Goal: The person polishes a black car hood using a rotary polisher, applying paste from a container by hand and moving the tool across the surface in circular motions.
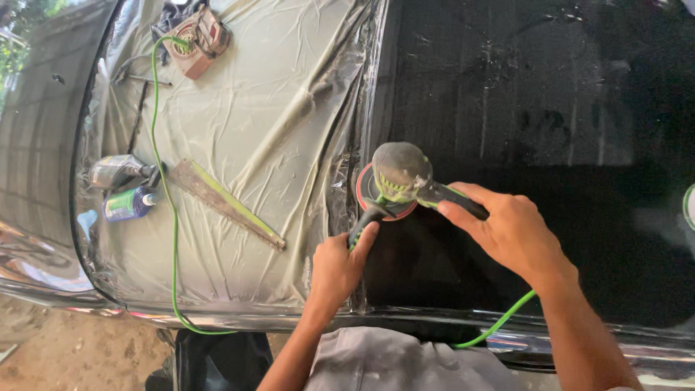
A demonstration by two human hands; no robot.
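Currently both hands are on the polisher (pixel 397 181), which sits pad-down on the black car panel (pixel 550 108) just right of the plastic sheeting (pixel 275 108). Left hand (pixel 339 266) is wrapped shut around the side handle, near and left of the head. Right hand (pixel 510 230) is clamped on the rear grip, to the right. Long axis of the tool runs left to right, slightly nearer at the right end. Green cord (pixel 507 318) trails near, under the right forearm. Bottles (pixel 127 190) lie well apart, far left on the sheeting.
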